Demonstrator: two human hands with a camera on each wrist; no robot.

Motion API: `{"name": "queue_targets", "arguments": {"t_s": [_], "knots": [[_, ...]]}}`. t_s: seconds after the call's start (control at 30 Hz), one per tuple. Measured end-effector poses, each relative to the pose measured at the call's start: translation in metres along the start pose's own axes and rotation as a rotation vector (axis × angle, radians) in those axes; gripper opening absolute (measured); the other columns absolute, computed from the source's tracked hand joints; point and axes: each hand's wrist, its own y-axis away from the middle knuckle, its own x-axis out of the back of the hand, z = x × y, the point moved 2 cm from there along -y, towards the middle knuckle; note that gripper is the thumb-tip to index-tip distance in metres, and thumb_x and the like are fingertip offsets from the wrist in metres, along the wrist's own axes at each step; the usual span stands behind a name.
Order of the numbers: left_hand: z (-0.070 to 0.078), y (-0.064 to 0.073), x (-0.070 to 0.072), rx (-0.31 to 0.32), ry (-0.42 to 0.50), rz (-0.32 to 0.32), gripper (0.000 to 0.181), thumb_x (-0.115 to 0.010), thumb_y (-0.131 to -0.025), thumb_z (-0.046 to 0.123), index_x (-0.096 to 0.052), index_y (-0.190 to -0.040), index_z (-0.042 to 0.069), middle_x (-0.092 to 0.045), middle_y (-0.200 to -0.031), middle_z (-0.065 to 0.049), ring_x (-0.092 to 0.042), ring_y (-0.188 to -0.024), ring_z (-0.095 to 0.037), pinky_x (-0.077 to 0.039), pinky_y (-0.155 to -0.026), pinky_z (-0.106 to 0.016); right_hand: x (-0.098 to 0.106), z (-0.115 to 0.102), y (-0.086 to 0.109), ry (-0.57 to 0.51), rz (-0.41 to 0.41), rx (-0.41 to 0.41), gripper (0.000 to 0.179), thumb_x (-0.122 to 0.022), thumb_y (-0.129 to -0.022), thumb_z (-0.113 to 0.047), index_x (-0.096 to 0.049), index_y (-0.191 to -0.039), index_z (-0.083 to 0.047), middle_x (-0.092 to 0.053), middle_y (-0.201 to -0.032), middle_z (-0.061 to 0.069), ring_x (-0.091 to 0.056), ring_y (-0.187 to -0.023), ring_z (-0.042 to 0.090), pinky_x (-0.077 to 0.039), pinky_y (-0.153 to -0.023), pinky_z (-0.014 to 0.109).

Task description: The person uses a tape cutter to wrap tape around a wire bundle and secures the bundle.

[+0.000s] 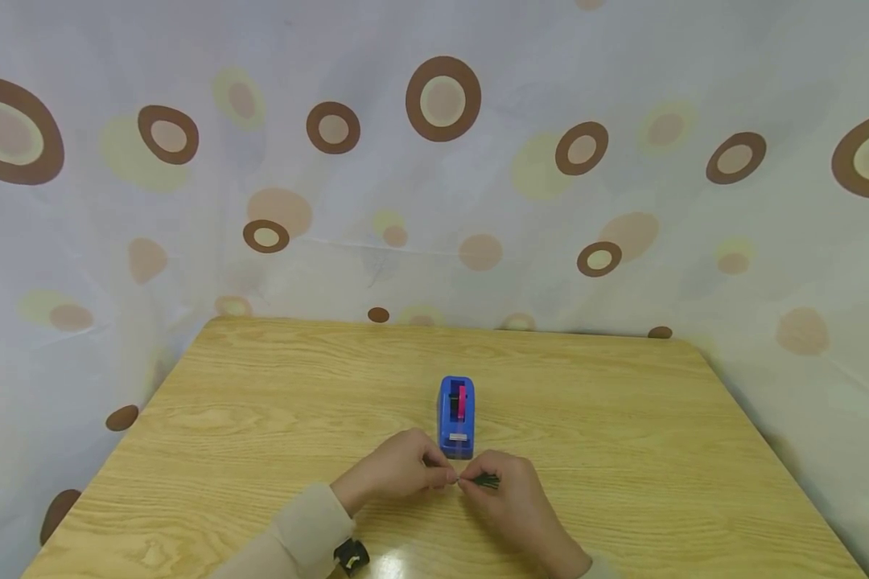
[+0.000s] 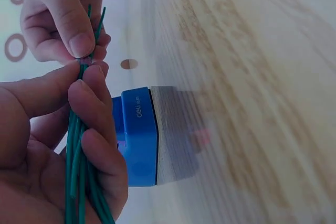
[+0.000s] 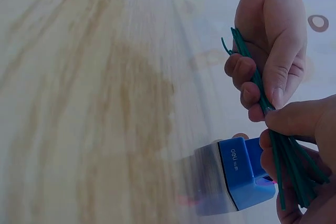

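Note:
A bundle of thin green wire-like strands [image 3: 295,169] lies across both hands, in front of the blue tape dispenser [image 1: 456,418]. My left hand [image 1: 409,466] pinches the bundle between thumb and fingers, its strands running along the palm in the left wrist view. From the other side my right hand [image 1: 510,494] pinches it close by, fingertips meeting the left ones. A small band of clear tape [image 2: 84,62] shows round the strands where the fingertips meet. Several strand ends fan out over the right palm in the right wrist view.
The dispenser carries a pink-cored roll of tape [image 1: 462,402] and stands just beyond the hands on the wooden table [image 1: 297,386]. A small black object [image 1: 351,556] is at the left sleeve. Behind the table hangs a pale curtain [image 1: 376,185] with brown circles.

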Motion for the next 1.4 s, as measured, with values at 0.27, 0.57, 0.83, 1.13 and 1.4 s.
{"name": "queue_targets", "arguments": {"t_s": [0.27,0.57,0.83,1.13,1.4], "knots": [[-0.0029,-0.0010,-0.0023,-0.017,-0.069,0.044,0.012,-0.073,-0.090,0.018,-0.081,-0.082,0.013,-0.062,-0.063,0.012,-0.047,-0.054,-0.004,-0.036,-0.048,-0.020,0.0002,-0.0006,-0.0004,-0.011,-0.009,-0.043,0.013,-0.079,-0.083,-0.003,-0.074,-0.082,-0.015,-0.071,-0.083,-0.013,-0.066,-0.082,0.008,-0.054,-0.073,0.028],[0.0005,0.0010,-0.0040,-0.031,-0.134,0.082,0.008,-0.075,-0.089,0.019,-0.082,-0.085,0.016,-0.068,-0.074,0.017,-0.050,-0.062,-0.002,-0.041,-0.054,-0.021,0.0044,-0.0009,-0.0051,0.015,-0.085,-0.056,0.008,-0.077,-0.085,-0.006,-0.075,-0.083,-0.014,-0.071,-0.084,-0.012,-0.068,-0.084,0.010,-0.056,-0.075,0.029],[0.0013,-0.0003,-0.0065,-0.040,-0.192,0.102,0.007,-0.076,-0.088,0.020,-0.082,-0.085,0.018,-0.068,-0.075,0.019,-0.051,-0.065,0.000,-0.043,-0.057,-0.020,0.0068,0.0026,-0.0062,-0.074,-0.155,-0.183,0.004,-0.074,-0.089,-0.017,-0.072,-0.088,-0.014,-0.069,-0.089,-0.010,-0.065,-0.086,0.010,-0.054,-0.077,0.028],[-0.0006,-0.0014,-0.0077,-0.028,-0.169,0.104,0.006,-0.077,-0.088,0.022,-0.081,-0.086,0.019,-0.069,-0.079,0.018,-0.055,-0.070,0.000,-0.046,-0.062,-0.021,0.0070,0.0027,-0.0062,-0.114,-0.162,-0.185,0.005,-0.073,-0.090,-0.010,-0.072,-0.086,-0.009,-0.069,-0.087,-0.006,-0.065,-0.086,0.013,-0.053,-0.076,0.025],[-0.0026,-0.0015,-0.0046,-0.034,-0.114,0.050,0.009,-0.073,-0.091,0.021,-0.081,-0.087,0.018,-0.068,-0.077,0.017,-0.052,-0.068,-0.002,-0.044,-0.060,-0.021,0.0043,0.0038,-0.0045,-0.113,-0.125,-0.154,0.009,-0.076,-0.086,-0.005,-0.072,-0.081,-0.011,-0.071,-0.085,-0.002,-0.066,-0.085,0.011,-0.054,-0.074,0.024]]}}
